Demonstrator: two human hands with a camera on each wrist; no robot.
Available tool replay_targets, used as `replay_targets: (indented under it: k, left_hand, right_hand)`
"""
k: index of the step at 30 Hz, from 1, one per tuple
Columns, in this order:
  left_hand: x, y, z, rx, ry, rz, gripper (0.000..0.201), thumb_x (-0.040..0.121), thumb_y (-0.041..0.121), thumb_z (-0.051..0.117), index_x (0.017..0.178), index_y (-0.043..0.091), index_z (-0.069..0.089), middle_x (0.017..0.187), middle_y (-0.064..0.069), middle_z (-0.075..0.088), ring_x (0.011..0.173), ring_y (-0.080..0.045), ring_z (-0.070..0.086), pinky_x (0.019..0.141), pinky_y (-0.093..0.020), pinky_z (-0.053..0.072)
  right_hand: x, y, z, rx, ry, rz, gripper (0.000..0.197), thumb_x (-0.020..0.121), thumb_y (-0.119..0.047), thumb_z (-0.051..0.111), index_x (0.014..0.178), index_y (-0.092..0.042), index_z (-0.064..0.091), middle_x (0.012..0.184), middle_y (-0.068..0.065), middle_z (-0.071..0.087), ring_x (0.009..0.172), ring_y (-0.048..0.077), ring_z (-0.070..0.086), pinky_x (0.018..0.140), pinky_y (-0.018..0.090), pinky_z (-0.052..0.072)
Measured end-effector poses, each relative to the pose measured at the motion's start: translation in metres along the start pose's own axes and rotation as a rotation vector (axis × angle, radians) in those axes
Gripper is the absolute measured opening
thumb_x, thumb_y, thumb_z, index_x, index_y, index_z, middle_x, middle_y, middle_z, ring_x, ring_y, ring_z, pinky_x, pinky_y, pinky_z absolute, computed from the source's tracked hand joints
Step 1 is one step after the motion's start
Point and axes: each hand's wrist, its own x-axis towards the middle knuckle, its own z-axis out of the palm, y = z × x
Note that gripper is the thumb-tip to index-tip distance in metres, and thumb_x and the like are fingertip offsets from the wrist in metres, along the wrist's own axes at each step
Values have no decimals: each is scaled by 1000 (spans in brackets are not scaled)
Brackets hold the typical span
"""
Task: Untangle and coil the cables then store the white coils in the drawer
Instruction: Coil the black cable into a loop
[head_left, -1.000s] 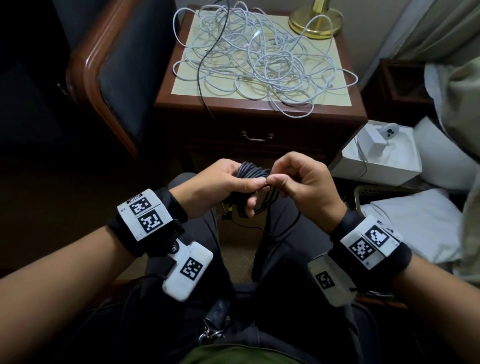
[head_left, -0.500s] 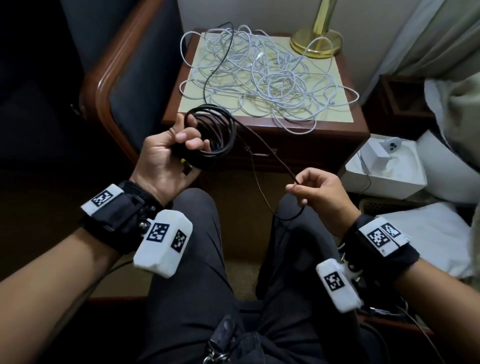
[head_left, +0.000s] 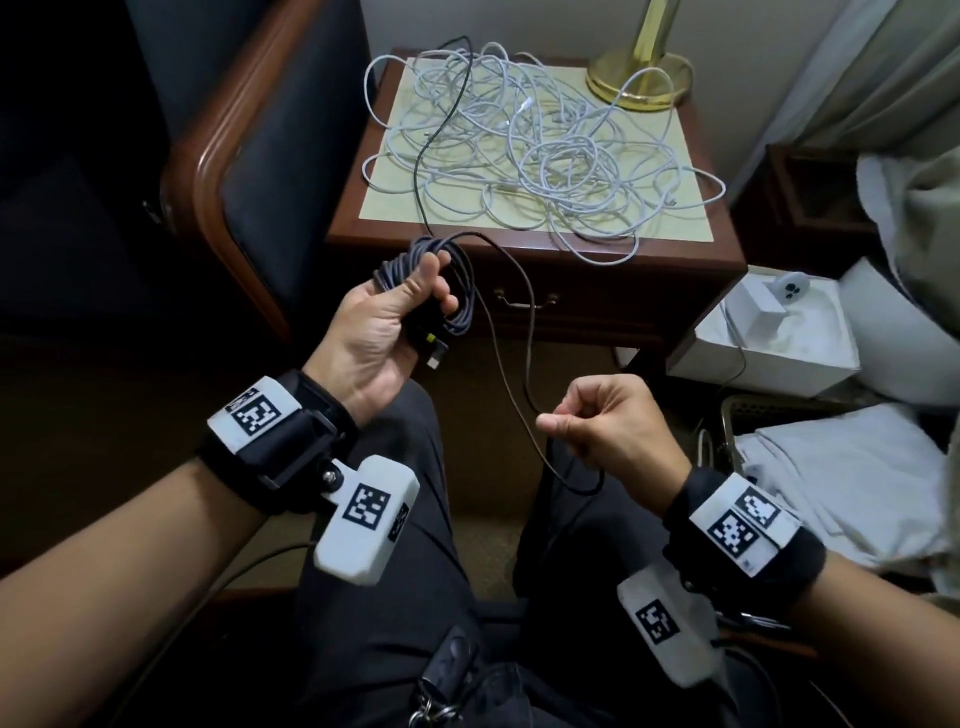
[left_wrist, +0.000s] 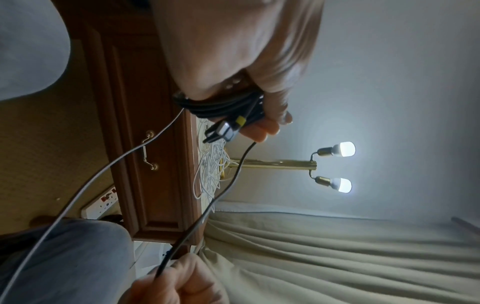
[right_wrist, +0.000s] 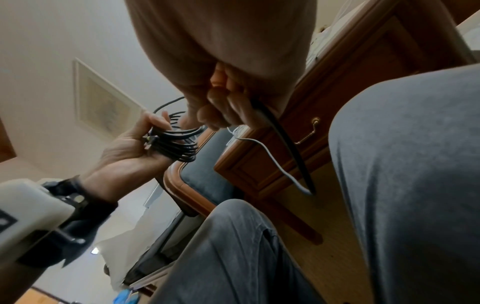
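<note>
Legibly nothing printed, left hand (head_left: 382, 332) gripping black cable coil (head_left: 457, 291), right hand (head_left: 602, 421) fingers pinching its loose strand (head_left: 511, 364).

Head view looks down and forward from above the lap, taking in both wrists and the nightstand (head_left: 540, 249) whole, its front edge close ahead. Left wrist view sits right under the left hand (left_wrist: 233, 51), rolled sideways, facing the nightstand's drawer front (left_wrist: 148, 152) and lamp (left_wrist: 272, 164). Right wrist view peers up from low beside the knee, palm filling the top, seemingly toward the ceiling. All three share the drawer handle (right_wrist: 309, 131) and black coil (head_left: 441, 291).
</note>
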Motion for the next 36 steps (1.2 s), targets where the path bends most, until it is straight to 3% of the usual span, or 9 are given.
replay_targets:
  k: [5, 10, 14, 16, 19, 23, 28, 34, 36]
  left_hand:
    - [-10, -6, 5, 235, -47, 40, 10, 92, 10, 59, 92, 2, 65, 63, 0, 63, 58, -11, 60, 63, -21, 52]
    - [-25, -15, 10, 541, -227, 19, 9, 90, 8, 60, 90, 1, 66, 75, -9, 72, 70, -22, 68, 74, -32, 57]
    - [-30, -18, 15, 608, -319, 8, 11, 92, 5, 57, 91, -5, 61, 64, -7, 64, 60, -16, 64, 62, -25, 54]
    - [-26, -18, 15, 542, -253, 3, 14, 94, 5, 54, 84, -2, 60, 55, -1, 53, 50, -11, 53, 53, -19, 47]
    - [0, -5, -1, 267, -8, -36, 19, 97, 6, 49, 81, 4, 57, 51, 7, 42, 45, -2, 39, 45, -14, 35]
    - [37, 22, -45, 100, 271, -36, 20, 97, 7, 47, 77, 9, 51, 43, 12, 42, 37, -3, 32, 45, -13, 28]
    - [57, 40, -74, 71, 363, 50, 20, 96, 9, 50, 76, 10, 53, 43, 12, 46, 39, -4, 33, 46, -13, 31]
    - [55, 34, -63, 29, 507, 229, 21, 91, 0, 55, 71, 7, 56, 63, 1, 56, 40, -1, 39, 42, -14, 31]
    - [53, 30, -58, 31, 513, 269, 21, 91, 0, 55, 72, 8, 57, 68, 0, 55, 42, -1, 39, 44, -14, 32]
  right_hand:
    - [-9, -9, 4, -90, -142, 37, 27, 80, -5, 73, 61, -5, 54, 39, -2, 48, 31, 1, 38, 36, 13, 29]
    - [-14, -23, 2, -126, -397, -1, 23, 81, -2, 70, 62, -5, 56, 43, 0, 47, 35, 2, 40, 40, 12, 31]
    - [-13, -27, -6, -63, -543, -15, 23, 84, 0, 66, 64, -9, 58, 42, -4, 47, 34, 1, 39, 39, 12, 31]
    - [-10, -28, -11, 22, -507, -34, 19, 82, -6, 65, 64, -8, 59, 42, -2, 47, 35, 3, 39, 39, 14, 31]
    - [4, -20, -26, 208, -278, 0, 18, 79, -15, 62, 62, -12, 59, 43, 0, 41, 36, 7, 32, 39, 14, 27]
    - [29, -9, -66, 362, -47, 176, 34, 63, -33, 80, 71, -7, 58, 50, 0, 35, 36, 4, 25, 38, 10, 19]
    - [36, -7, -89, -103, -55, 174, 19, 73, -1, 75, 70, -2, 56, 44, 0, 44, 34, 7, 33, 37, 13, 26]
    - [43, -5, -98, -540, 137, 74, 26, 69, -13, 83, 63, -7, 59, 50, 0, 56, 39, 1, 49, 43, 19, 38]
    - [43, 0, -96, -582, 165, 20, 29, 70, -16, 83, 65, -12, 55, 55, -2, 56, 47, 5, 51, 49, 22, 40]
